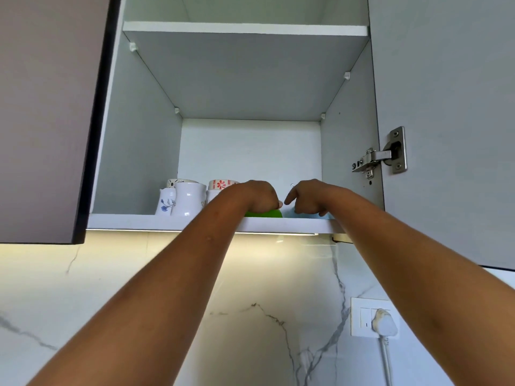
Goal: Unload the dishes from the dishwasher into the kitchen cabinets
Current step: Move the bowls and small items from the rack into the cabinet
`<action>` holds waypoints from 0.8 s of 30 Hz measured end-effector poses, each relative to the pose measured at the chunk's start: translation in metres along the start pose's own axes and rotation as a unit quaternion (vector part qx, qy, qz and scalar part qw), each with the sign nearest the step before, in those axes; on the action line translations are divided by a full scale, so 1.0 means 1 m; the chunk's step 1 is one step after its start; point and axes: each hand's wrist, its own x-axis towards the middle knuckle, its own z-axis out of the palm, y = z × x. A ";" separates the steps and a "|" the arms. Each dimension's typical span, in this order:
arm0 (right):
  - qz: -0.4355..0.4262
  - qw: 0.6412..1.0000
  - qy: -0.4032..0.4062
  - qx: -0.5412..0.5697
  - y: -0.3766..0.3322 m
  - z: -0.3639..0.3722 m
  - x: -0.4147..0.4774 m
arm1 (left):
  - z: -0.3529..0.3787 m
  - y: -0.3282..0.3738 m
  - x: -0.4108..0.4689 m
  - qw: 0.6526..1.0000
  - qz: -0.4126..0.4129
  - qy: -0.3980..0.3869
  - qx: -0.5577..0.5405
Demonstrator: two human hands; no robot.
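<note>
I look up into an open wall cabinet, and both arms reach onto its bottom shelf point(156, 222). My left hand point(257, 197) is closed over a green dish point(269, 213) near the shelf's front edge. My right hand point(306, 197) rests with curled fingers on a light blue dish point(309, 215) beside it on the right. Only a thin strip of each dish shows under the hands. At the left of the shelf stand several white mugs point(187, 199), one with a blue flower, and behind them cups with a red flower pattern point(223, 184).
The upper shelf point(245, 28) crosses the cabinet overhead. The open door point(446, 121) hangs at the right on a metal hinge point(381, 158). A closed dark door point(47, 115) is at the left. Below lie a lit marble backsplash and a wall socket point(372, 317) with a white plug.
</note>
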 end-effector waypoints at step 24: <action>0.155 0.946 0.141 0.248 -0.049 0.147 -0.387 | 0.234 0.074 -0.322 0.885 0.168 0.165 -0.403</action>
